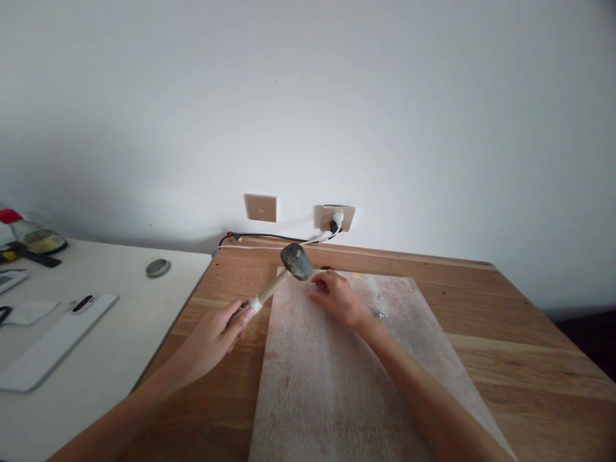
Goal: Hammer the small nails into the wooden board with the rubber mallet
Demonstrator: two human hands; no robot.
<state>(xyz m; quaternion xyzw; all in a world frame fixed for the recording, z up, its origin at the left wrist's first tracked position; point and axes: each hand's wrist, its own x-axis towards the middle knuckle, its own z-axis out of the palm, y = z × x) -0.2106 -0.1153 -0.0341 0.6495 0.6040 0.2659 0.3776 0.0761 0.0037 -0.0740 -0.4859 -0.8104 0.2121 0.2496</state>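
My left hand is closed around the handle of a rubber mallet, whose dark grey, scuffed head is raised above the far left part of a pale, worn board. Just right of the mallet head, my right hand rests low over the board with thumb and forefinger curled together near a tiny upright piece. It is too small to name. On the board, right of my right wrist, lie some small shiny metal bits.
The board lies on a wooden table against the wall. Plugs and cables run from a wall socket behind it. A white table on the left holds a grey round object, a white flat bar and a red-capped bottle.
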